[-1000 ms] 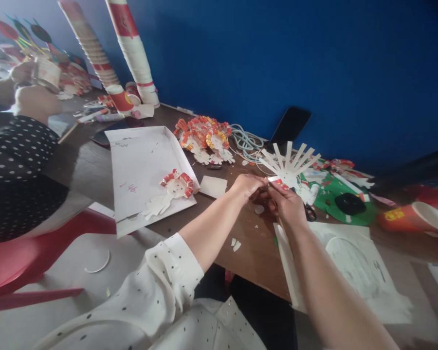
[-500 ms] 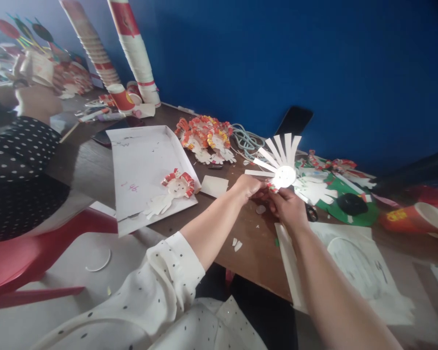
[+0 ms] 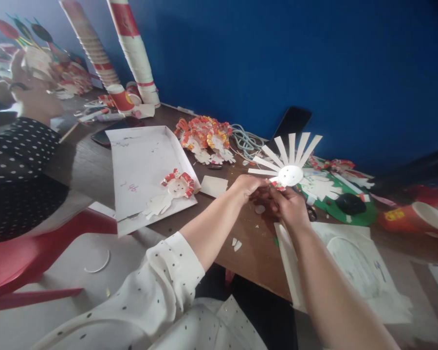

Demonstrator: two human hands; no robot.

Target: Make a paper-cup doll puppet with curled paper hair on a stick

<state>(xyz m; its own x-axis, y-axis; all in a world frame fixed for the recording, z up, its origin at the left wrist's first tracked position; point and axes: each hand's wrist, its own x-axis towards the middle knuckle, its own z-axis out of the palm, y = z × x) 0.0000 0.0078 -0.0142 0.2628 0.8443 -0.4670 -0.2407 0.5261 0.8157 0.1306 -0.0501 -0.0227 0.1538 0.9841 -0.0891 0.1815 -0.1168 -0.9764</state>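
Both hands meet at the lower left of a cut-open paper cup (image 3: 291,175), whose round white base carries dark dots and a fan of white strips. My left hand (image 3: 251,186) is closed at the cup's lower left edge, fingertips pinching around a red strip. My right hand (image 3: 291,205) is closed just below the base, thumb and fingers on the same small red curled part. Some fingertips are hidden behind one another. On a white tray (image 3: 138,160) to the left lies a finished-looking cup face (image 3: 178,185) with red curls and white paper hands.
A pile of red-curled cup faces (image 3: 206,133) sits near the wall beside a coiled cable (image 3: 246,140). A phone (image 3: 292,121) leans there. Tall cup stacks (image 3: 136,58) stand at back left. Scissors (image 3: 311,213), a green sheet (image 3: 361,214) and paper scraps lie around. A co-worker's sleeve (image 3: 22,146) is at left.
The cut cup has shifted slightly right and turned, so more strips fan out at its upper right. Both hands keep their hold on it.
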